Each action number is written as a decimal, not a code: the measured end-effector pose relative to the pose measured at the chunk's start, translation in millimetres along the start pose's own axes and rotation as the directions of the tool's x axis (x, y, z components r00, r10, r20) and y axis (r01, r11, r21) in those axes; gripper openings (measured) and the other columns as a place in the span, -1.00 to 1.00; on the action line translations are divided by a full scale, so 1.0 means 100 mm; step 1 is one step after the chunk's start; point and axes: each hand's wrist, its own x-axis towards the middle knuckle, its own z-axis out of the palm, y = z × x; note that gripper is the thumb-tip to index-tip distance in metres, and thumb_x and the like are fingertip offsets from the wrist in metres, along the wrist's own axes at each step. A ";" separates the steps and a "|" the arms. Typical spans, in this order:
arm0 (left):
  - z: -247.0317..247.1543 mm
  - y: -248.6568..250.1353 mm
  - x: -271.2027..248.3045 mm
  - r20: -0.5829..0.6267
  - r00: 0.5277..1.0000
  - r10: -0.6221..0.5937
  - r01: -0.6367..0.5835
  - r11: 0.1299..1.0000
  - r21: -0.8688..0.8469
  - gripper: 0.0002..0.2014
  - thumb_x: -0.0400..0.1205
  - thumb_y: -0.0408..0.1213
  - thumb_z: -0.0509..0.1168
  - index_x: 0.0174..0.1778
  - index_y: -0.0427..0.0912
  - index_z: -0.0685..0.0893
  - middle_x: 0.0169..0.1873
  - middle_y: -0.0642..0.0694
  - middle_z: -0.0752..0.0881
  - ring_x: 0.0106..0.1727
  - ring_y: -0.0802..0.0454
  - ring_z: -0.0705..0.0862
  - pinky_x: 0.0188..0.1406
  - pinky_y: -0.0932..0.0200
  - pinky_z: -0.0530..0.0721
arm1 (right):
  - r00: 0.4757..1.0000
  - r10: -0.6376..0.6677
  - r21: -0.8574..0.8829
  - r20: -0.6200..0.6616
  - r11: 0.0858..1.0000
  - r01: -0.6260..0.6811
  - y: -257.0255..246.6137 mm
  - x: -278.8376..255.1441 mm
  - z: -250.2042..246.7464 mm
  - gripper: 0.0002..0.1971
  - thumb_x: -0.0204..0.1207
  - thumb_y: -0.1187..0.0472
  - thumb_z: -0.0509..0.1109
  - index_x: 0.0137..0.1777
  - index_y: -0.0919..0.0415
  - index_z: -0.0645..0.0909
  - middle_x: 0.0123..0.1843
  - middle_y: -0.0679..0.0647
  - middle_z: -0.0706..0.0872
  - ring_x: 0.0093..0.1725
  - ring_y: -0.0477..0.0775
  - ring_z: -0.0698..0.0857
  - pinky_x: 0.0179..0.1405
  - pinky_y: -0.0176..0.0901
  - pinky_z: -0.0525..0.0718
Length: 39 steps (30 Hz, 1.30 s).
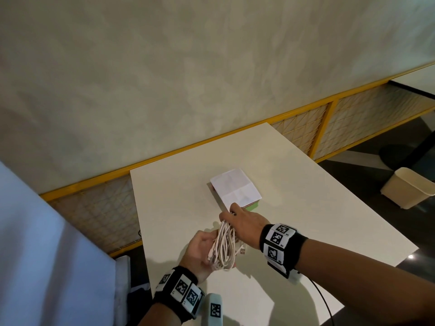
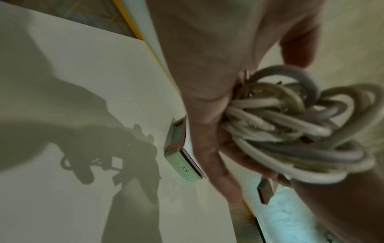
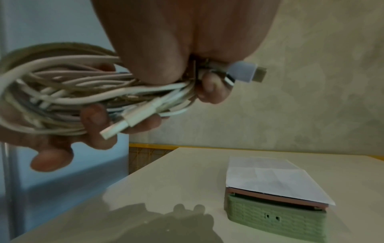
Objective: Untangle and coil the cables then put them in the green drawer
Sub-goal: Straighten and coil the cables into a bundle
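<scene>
A bundle of white cables (image 1: 224,247) hangs above the white table (image 1: 306,208), loosely looped, with USB plugs sticking out. My right hand (image 1: 231,214) pinches the bundle's top end between thumb and fingers; a plug (image 3: 245,72) pokes out past the fingers (image 3: 209,88). My left hand (image 1: 207,249) cups the lower loops, its fingers (image 3: 93,125) curled under the cables (image 3: 72,92). In the left wrist view the cables (image 2: 290,131) fill the palm. Just beyond the hands stands a small box with its green drawer (image 3: 276,218) closed and a white paper sheet (image 1: 235,188) on top.
The table's far edge meets a yellow-framed mesh rail (image 1: 306,128) under a pale wall. A beige bin (image 1: 409,187) stands on the dark floor to the right. A pale blue panel (image 1: 35,231) rises at the left.
</scene>
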 end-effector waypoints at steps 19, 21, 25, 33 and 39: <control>0.13 -0.21 0.28 -0.204 0.971 0.121 -0.019 0.897 0.442 -0.64 0.14 -0.33 0.45 -0.13 -0.19 0.69 -0.31 -0.33 0.62 -0.27 -0.18 0.59 -0.26 -0.02 0.49 | 0.995 -0.093 0.042 -0.035 0.995 0.094 -0.12 0.10 0.05 -0.45 0.39 0.45 0.33 0.38 0.11 0.42 0.30 0.25 0.38 0.17 0.28 0.45 0.08 0.05 0.51; 0.13 -0.20 0.30 -0.229 0.960 0.159 -0.035 0.884 0.467 -0.68 0.20 -0.36 0.41 -0.11 -0.20 0.68 -0.40 -0.22 0.65 -0.35 -0.11 0.62 -0.34 0.11 0.52 | 0.996 -0.081 0.069 -0.034 0.994 0.084 -0.13 0.11 0.03 -0.43 0.39 0.45 0.32 0.40 0.10 0.41 0.31 0.24 0.37 0.20 0.27 0.43 0.10 0.04 0.50; 0.13 -0.12 0.30 -0.261 0.954 0.148 0.020 0.836 0.548 -0.72 0.22 -0.27 0.43 -0.18 -0.30 0.71 -0.48 -0.22 0.65 -0.45 -0.13 0.60 -0.51 0.19 0.51 | 0.994 -0.104 0.038 0.045 0.994 0.102 -0.07 0.16 -0.09 -0.34 0.42 0.40 0.32 0.51 0.01 0.27 0.37 0.18 0.37 0.24 0.26 0.49 0.12 0.12 0.60; -0.07 -0.11 0.29 -0.344 0.937 0.056 0.145 0.835 0.530 -0.86 0.27 -0.37 0.36 -0.37 -0.26 0.51 -0.57 -0.28 0.58 -0.70 -0.10 0.57 -0.60 0.28 0.47 | 0.966 -0.194 -0.131 0.169 0.967 0.217 0.24 0.22 -0.35 -0.38 0.59 0.15 0.23 0.60 -0.12 0.09 0.39 0.11 0.51 0.26 0.24 0.58 0.13 0.07 0.56; -0.05 -0.13 0.23 -0.358 0.934 0.023 0.137 0.899 0.415 -0.84 0.25 -0.31 0.32 -0.36 -0.27 0.49 -0.63 -0.16 0.43 -0.71 -0.08 0.55 -0.57 0.28 0.40 | 0.997 -0.073 0.219 -0.005 0.973 0.072 0.46 0.20 -0.11 -0.45 0.60 0.23 0.22 0.59 0.03 0.20 0.47 0.11 0.46 0.38 0.19 0.51 0.35 0.01 0.50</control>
